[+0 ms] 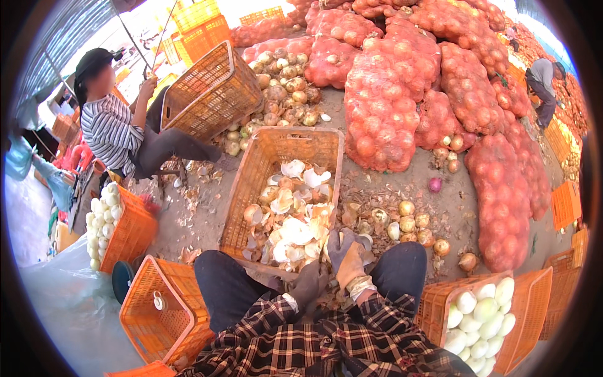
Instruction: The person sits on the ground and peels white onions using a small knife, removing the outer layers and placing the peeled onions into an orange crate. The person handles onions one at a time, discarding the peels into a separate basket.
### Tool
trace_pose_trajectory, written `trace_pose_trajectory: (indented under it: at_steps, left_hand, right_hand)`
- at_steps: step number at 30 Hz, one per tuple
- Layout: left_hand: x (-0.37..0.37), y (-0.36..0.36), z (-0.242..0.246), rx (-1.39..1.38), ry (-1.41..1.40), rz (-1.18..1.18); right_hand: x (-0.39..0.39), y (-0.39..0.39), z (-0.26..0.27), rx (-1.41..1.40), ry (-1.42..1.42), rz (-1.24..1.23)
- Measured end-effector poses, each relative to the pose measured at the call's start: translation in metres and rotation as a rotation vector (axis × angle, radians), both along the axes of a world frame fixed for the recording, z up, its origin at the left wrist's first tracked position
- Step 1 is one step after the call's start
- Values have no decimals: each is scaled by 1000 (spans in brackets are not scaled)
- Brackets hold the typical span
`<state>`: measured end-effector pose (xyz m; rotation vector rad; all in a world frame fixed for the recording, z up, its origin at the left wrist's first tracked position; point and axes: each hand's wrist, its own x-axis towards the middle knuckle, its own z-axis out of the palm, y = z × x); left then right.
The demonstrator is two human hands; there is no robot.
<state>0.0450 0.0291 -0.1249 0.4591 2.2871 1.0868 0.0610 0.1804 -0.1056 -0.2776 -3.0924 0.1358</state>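
Observation:
My left hand [308,282], in a dark glove, is low between my knees at the near edge of an orange plastic crate [239,188]. My right hand [348,259], in a grey and tan glove, is just to its right by the crate's near right corner. Whether either hand holds anything cannot be made out. Onion skins and cut onion pieces [297,231] lie in the crate. Unpeeled onions [407,224] lie on the ground to the right. Peeled white onions [480,320] fill an orange crate at my right side.
Red mesh sacks of onions [381,108] are piled ahead. A seated person [110,122] is at the left, near a tilted crate [212,94] and loose onions [287,89]. Another orange crate [162,311] stands by my left knee. A person [544,85] bends at the far right.

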Motion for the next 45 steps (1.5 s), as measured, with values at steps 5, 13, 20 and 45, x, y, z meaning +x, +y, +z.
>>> trace_pose_trajectory:
  at_steps: [5, 13, 20, 45]
  left_hand:
    - [3, -2, 4, 329, -501, 154]
    - [-10, -8, 4, 464, -839, 172]
    - [-3, 1, -5, 488, -611, 84]
    - [-43, 11, 64, 205, -308, 241]
  right_hand:
    - [1, 5, -28, -362, -62, -175]
    - [15, 2, 1, -678, 294, -227]
    - [9, -1, 23, -1192, 280, -515]
    - [9, 3, 47, -1518, 200, -542]
